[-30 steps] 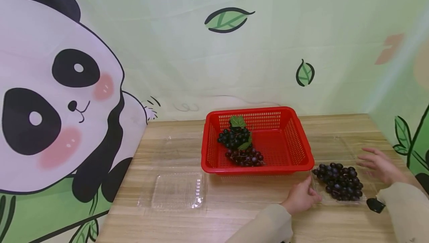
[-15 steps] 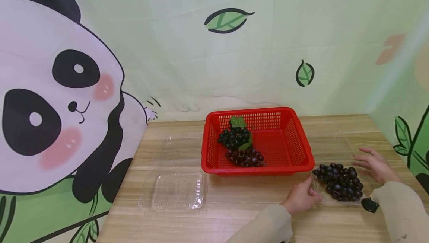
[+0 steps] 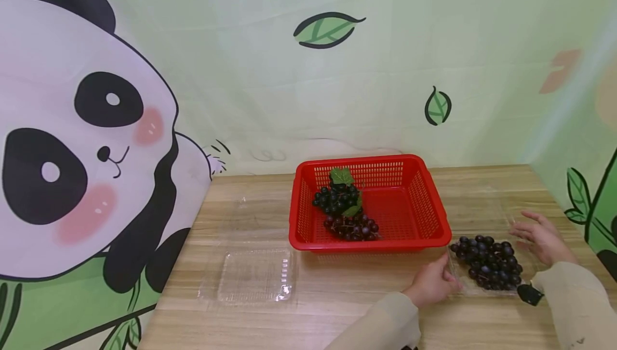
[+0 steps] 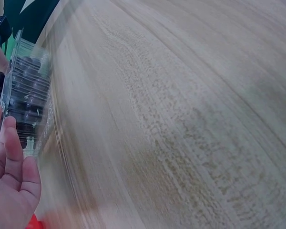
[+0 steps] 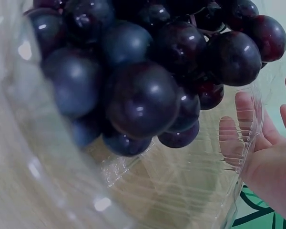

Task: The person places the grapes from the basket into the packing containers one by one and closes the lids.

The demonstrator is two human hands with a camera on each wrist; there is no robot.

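A bunch of dark grapes (image 3: pixel 489 261) lies in a clear plastic clamshell box (image 3: pixel 460 275) at the table's right; the right wrist view shows the grapes (image 5: pixel 143 98) close up. At the box's left edge, my left hand (image 3: pixel 432 284) pinches the rim between thumb and fingers (image 4: pixel 12 143). My right hand (image 3: pixel 544 240) is at the box's right side with its fingers spread. Some of these fingers show through the clear ribbed wall (image 5: pixel 236 138); whether they touch it I cannot tell. Behind the grapes the box's transparent lid lies folded back, barely visible.
A red plastic basket (image 3: pixel 371 245) stands left of the box, almost against it. Inside are dark grape bunches (image 3: pixel 354 226) with green leaves (image 3: pixel 342 176). Another clear clamshell box (image 3: pixel 255 275) lies open on the wooden table (image 3: pixel 337 312). A panda-printed cloth (image 3: pixel 241 71) hangs behind.
My right hand has moved a little left, closer to the box, then slightly back. The left hand stays on the box's left edge; grapes and basket have not moved.
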